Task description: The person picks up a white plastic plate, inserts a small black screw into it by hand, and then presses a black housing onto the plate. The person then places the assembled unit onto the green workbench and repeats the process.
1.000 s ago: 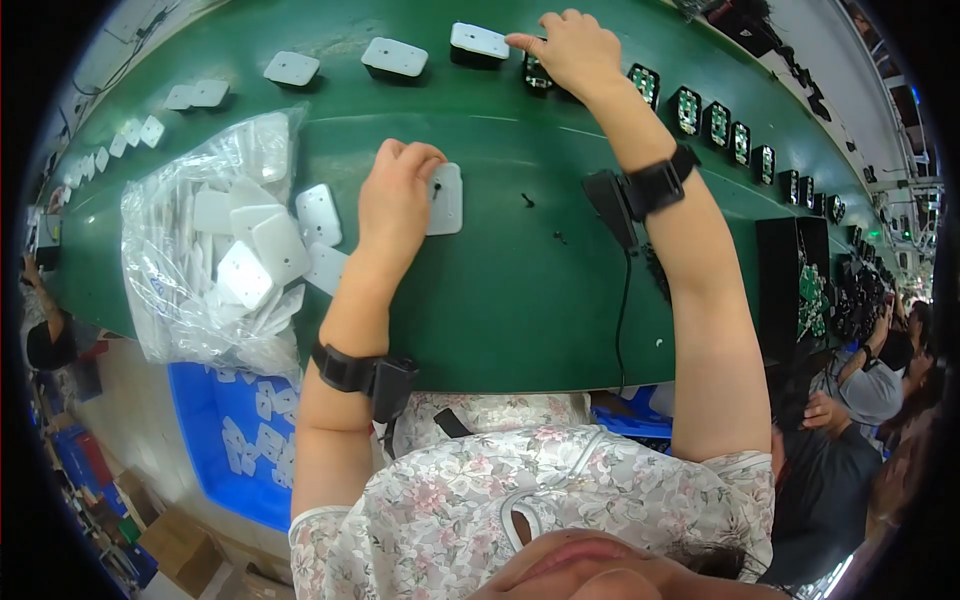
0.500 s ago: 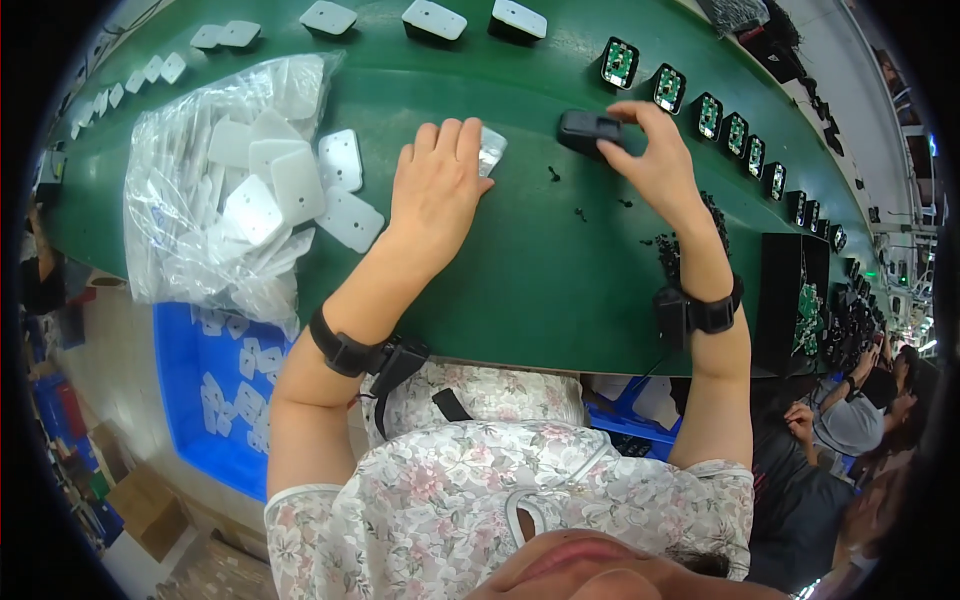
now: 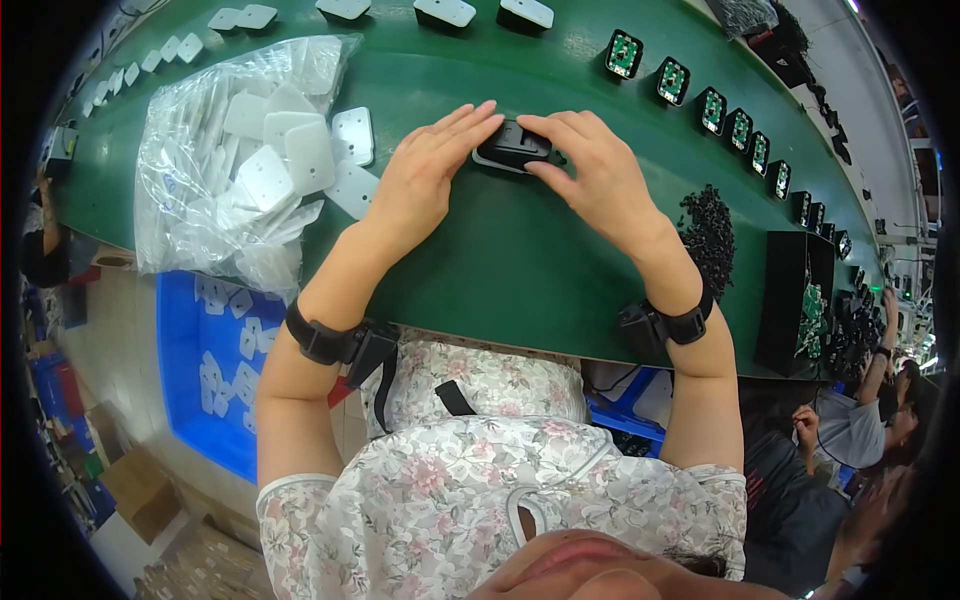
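A black plastic housing lies on the green table in front of me, with the light edge of a white plate showing beneath it. My right hand grips its right side between thumb and fingers. On the other side, the fingertips of my left hand press against the housing, and part of that grip is hidden. Small dark screws show by my right fingertips. Left of my left hand, loose white plates lie beside a clear plastic bag full of similar plates.
Black housings with green circuit boards line the far right edge. White-topped units run along the back. A heap of black screws and a black box are at right. Below the table's left edge stands a blue bin.
My right hand has brought the black housing leftward onto the white plate that was under my left hand. My left fingers now touch the housing. The whole view has shifted slightly.
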`<action>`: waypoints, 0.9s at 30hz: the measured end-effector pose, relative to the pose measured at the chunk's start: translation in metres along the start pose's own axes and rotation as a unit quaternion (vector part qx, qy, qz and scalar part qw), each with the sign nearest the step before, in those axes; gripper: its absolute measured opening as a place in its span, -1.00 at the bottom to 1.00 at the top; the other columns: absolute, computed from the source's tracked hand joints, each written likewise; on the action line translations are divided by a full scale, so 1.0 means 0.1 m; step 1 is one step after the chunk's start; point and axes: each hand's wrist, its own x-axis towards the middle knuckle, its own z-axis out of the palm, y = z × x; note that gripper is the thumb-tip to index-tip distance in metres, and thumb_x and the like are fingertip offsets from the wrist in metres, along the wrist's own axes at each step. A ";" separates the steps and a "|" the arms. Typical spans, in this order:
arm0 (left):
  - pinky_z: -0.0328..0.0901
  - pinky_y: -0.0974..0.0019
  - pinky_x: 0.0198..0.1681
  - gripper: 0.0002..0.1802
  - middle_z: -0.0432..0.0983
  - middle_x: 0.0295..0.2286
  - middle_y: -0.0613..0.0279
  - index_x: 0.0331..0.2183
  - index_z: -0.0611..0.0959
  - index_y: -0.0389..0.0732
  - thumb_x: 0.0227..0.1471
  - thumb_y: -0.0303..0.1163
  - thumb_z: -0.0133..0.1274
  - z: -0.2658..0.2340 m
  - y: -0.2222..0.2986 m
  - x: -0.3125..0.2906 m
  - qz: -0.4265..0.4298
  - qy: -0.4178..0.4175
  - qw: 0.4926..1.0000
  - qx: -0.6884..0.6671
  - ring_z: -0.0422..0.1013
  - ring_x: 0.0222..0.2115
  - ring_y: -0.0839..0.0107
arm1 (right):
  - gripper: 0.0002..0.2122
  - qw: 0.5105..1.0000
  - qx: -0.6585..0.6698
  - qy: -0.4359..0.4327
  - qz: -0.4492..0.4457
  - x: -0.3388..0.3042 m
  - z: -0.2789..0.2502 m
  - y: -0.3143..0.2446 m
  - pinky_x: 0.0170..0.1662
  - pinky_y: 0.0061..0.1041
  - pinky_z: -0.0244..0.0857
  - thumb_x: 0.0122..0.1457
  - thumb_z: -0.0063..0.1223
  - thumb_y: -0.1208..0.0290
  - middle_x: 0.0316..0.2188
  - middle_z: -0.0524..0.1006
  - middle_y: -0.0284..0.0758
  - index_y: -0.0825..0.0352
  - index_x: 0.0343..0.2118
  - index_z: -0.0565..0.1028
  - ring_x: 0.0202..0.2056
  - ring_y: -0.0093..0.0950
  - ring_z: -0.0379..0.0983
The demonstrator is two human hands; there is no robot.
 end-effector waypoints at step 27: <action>0.20 0.26 0.00 -0.39 0.36 0.03 0.25 0.03 0.45 -0.06 -0.15 -0.58 0.01 -0.02 0.06 -0.03 0.038 -0.066 0.972 0.222 0.35 -0.04 0.37 | -0.61 1.000 0.006 -0.018 0.018 0.08 0.12 0.12 -0.24 -0.48 0.34 -0.09 0.19 0.49 -0.34 0.48 -0.31 0.21 -0.10 0.49 -0.28 -0.36 0.41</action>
